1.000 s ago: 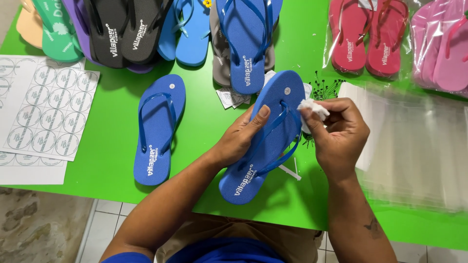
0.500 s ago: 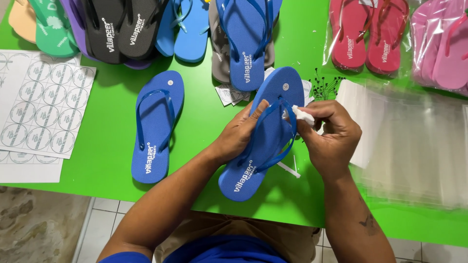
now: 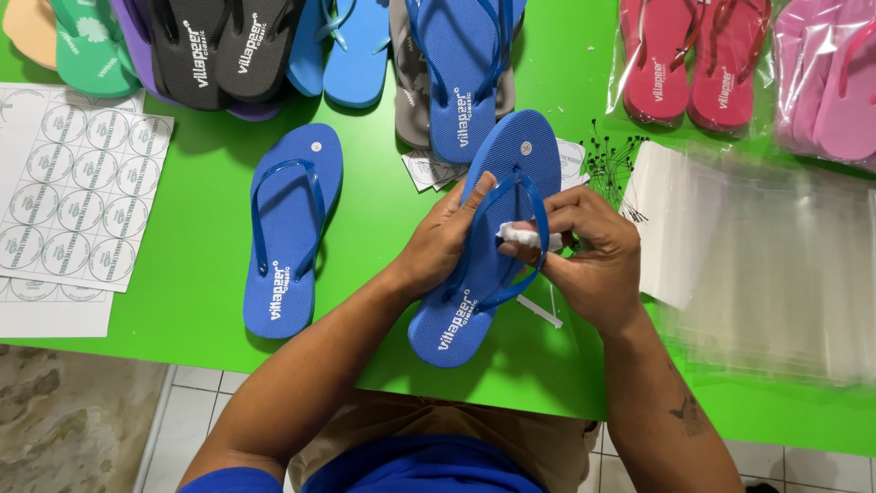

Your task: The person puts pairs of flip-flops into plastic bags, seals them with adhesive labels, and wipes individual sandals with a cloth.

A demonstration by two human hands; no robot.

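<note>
A blue flip-flop (image 3: 488, 274) lies tilted over the green table (image 3: 201, 265), held between both hands. My left hand (image 3: 444, 242) grips its left edge, thumb on the strap. My right hand (image 3: 593, 256) pinches a small white tag (image 3: 529, 237) against the blue strap. The matching blue flip-flop (image 3: 290, 228) lies flat on the table to the left, apart from both hands.
Several flip-flops, black, light blue, green and grey, line the table's far edge (image 3: 219, 55). Bagged red (image 3: 689, 59) and pink pairs (image 3: 826, 82) lie at far right. A stack of clear bags (image 3: 776, 265) sits right. Sticker sheets (image 3: 64, 201) lie left. Black pins (image 3: 607, 164) are scattered behind.
My right hand has brought the white tag down from beside the sole's upper edge onto the strap. The held flip-flop has shifted slightly toward me.
</note>
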